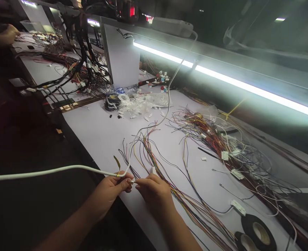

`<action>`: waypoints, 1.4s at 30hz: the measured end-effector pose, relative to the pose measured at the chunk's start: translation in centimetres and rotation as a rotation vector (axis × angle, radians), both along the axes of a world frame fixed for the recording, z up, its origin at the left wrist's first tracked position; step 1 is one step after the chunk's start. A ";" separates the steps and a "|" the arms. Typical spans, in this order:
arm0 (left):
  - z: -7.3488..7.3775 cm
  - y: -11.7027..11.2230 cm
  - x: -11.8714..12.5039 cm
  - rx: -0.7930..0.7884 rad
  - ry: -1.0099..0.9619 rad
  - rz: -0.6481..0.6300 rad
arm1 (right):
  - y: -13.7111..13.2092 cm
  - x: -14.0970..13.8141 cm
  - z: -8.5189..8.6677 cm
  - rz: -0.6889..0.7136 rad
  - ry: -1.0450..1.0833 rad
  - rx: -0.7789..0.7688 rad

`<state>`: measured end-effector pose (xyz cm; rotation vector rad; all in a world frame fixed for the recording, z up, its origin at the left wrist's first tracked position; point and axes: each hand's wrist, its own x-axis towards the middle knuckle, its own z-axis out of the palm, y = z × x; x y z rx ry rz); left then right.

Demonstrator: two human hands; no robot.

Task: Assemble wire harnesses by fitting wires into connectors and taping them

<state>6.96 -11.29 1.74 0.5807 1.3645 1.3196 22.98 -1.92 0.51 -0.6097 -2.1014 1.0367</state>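
My left hand (109,191) is closed at the table's front edge, with a small white connector (132,181) pinched at its fingertips. From the other side my right hand (156,190) meets the connector, its thumb and forefinger pressed together; what lies between them is too small to make out. Another white connector piece (153,170) shows just above the right knuckles. A thick white cable (83,168) passes over the left fingers, then climbs toward the lamp. Beneath and behind the right hand runs a bundle of coloured wires (180,198).
Clear plastic bags (143,103) with white connectors lie at the back. A tangled wire heap (208,129) stretches along the right side. Rolls of black tape (260,232) sit at front right. Beyond, black harnesses (84,52) hang, and another person's hand (7,35) shows at far left.
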 end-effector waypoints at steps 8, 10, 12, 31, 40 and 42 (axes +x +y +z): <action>0.2 -0.1 -0.3 -0.066 -0.377 0.178 | -0.4 -0.2 0.8 -0.091 0.105 0.129; 0.3 -0.1 -0.4 -0.070 -0.367 0.190 | -0.5 -0.3 0.6 -0.091 0.063 0.208; 0.3 -0.1 -0.3 -0.070 -0.342 0.196 | -0.7 -0.3 0.4 -0.088 -0.006 0.265; 0.2 -0.6 0.5 -0.124 0.045 0.032 | -2.1 -0.7 0.9 -0.036 -0.188 0.232; 0.9 -2.6 -6.0 -0.119 0.293 0.073 | -1.6 -1.3 -2.8 0.054 -0.282 0.401; 0.7 -3.5 -6.4 -0.192 0.393 0.029 | -1.4 -1.4 -3.1 0.063 -0.329 0.403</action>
